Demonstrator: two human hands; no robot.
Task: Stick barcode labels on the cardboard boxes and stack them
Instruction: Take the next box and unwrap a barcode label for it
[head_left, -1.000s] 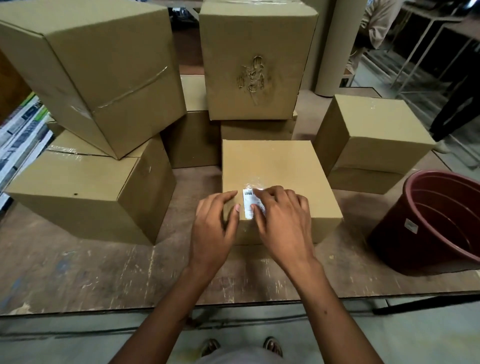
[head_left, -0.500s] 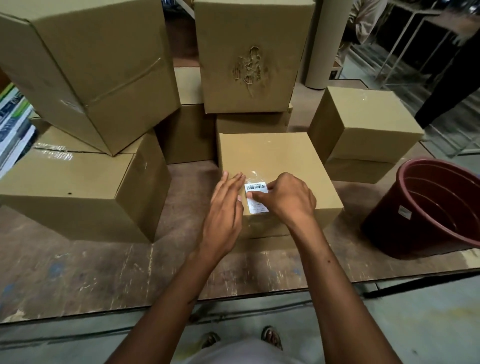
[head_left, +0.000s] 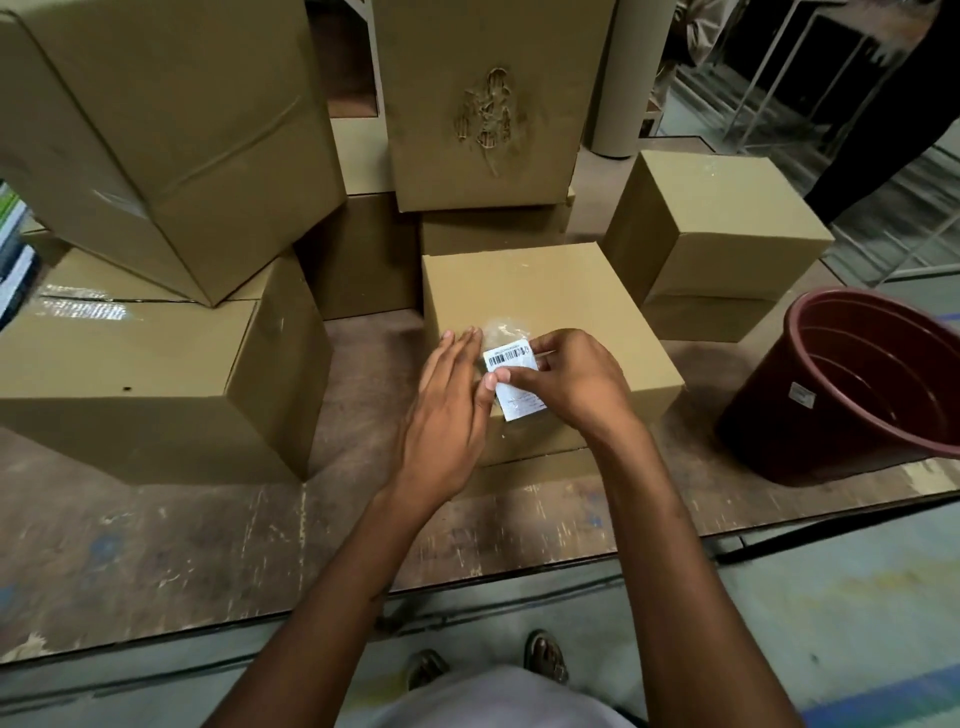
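Note:
A small cardboard box (head_left: 550, 291) stands on the wooden table (head_left: 208, 530) right in front of me. Just above its near edge both hands hold a white barcode label (head_left: 514, 384), tilted, with the barcode at its top. My right hand (head_left: 571, 384) pinches the label's right side. My left hand (head_left: 447, 415) has its fingers stretched out straight, its thumb pressing on the label's left edge. A bit of clear film (head_left: 501, 332) sticks up behind the label.
Larger boxes are piled at the left (head_left: 156, 130), behind (head_left: 483, 104) and at the right (head_left: 717, 223). A dark red plastic bucket (head_left: 857, 395) lies tilted at the table's right end. A cardboard tube (head_left: 618, 78) stands at the back. My feet show below the table's edge.
The label was flat on the box top under my fingers; now it is lifted off and held in the air. My left thumb has come onto its edge.

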